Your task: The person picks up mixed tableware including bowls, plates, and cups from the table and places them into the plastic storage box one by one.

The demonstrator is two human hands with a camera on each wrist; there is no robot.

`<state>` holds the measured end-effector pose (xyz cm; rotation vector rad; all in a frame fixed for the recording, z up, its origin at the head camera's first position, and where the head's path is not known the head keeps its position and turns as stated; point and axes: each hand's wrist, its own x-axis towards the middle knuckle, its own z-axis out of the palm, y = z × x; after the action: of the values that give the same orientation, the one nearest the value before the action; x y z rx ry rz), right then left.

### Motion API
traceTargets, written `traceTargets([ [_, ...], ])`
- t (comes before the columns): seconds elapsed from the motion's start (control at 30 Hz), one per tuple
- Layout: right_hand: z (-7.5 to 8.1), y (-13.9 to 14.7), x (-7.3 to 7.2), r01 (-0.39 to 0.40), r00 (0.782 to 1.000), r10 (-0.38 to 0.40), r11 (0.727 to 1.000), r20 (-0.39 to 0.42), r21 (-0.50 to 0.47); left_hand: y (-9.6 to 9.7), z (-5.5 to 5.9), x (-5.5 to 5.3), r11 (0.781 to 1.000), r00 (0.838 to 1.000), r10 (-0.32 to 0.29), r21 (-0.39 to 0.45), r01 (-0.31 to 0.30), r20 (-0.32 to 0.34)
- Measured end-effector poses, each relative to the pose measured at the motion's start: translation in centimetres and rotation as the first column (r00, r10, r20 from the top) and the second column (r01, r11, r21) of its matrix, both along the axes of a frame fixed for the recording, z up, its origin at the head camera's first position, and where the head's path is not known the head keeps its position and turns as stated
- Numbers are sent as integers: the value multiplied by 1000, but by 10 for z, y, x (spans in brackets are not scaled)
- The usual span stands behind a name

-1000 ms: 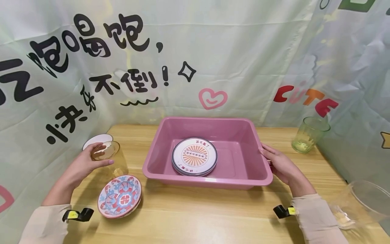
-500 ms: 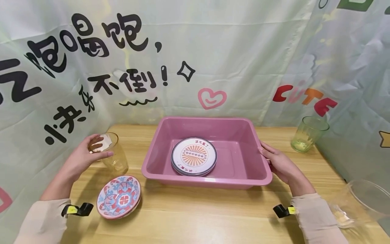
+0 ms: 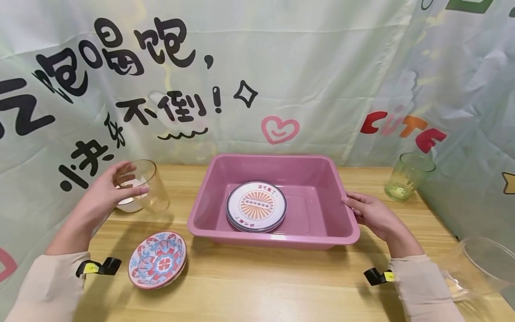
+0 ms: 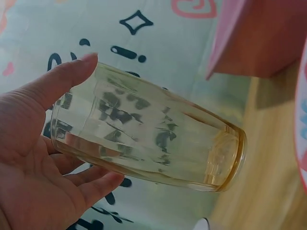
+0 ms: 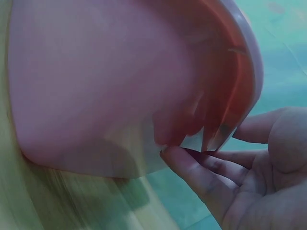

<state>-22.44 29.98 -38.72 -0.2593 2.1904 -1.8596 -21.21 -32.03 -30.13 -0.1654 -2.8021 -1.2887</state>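
My left hand (image 3: pixel 105 190) grips an amber-tinted drinking glass (image 3: pixel 156 190) near its rim, thumb on one side and fingers on the other. In the left wrist view the glass (image 4: pixel 158 129) is see-through, with a thick amber base tilted away from the palm. My right hand (image 3: pixel 372 214) holds the right rim of a pink plastic basin (image 3: pixel 273 240). In the right wrist view, fingers (image 5: pixel 192 170) curl under the rim of the basin (image 5: pixel 86 86). A stack of white plates with an orange sunburst pattern (image 3: pixel 257 205) lies inside the basin, left of its middle.
Stacked red-and-blue patterned bowls (image 3: pixel 158 260) stand front left, below the left hand. A white dish (image 3: pixel 129 207) is partly hidden behind the glass. A green glass (image 3: pixel 407 179) stands at the back right, and a clear container (image 3: pixel 483 264) at the right edge. Printed cloth (image 3: pixel 314 80) walls the table.
My left hand has raised the amber glass up and away from the bowls, its shadow now apart from it. The right hand stays at the basin's rim; the basin and plates have not moved.
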Motion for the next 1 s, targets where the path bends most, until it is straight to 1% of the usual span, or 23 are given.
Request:
traceTargets([
  [0.07,0,-1,0,4,1000,-4,1000,8,-5,3,6,0,1000,1000,6,-23,-6,-18],
  [0.13,0,-1,1,7,1000,-6,1000,15,-8,7,11,-1,1000,1000,0,-20,-1,-28],
  [0.23,-1,-2,1,13,1000,-13,1000,21,-17,13,17,-2,1000,1000,-4,-10,4,-21],
  [0.3,-1,-2,0,15,1000,-14,1000,24,-23,18,22,-3,1000,1000,-16,6,17,-15],
  [0.47,-2,-2,0,21,999,-20,999,32,-28,32,36,-7,999,999,-43,22,43,-30],
  [0.53,-2,-1,0,24,999,-23,999,35,-29,38,42,-10,998,998,-59,33,61,-38],
  [0.63,-3,-1,1,30,999,-29,999,41,-32,48,49,-14,992,995,-96,76,98,-35],
  [0.8,-3,-1,1,34,999,-32,999,43,-33,64,57,-21,976,988,-146,159,151,-41],
  [0.93,-4,-1,0,32,999,-31,999,42,-33,79,61,-25,969,986,-158,182,165,-52],
  [1.0,-4,-1,0,33,999,-32,999,43,-34,87,62,-29,966,984,-172,184,179,-56],
])
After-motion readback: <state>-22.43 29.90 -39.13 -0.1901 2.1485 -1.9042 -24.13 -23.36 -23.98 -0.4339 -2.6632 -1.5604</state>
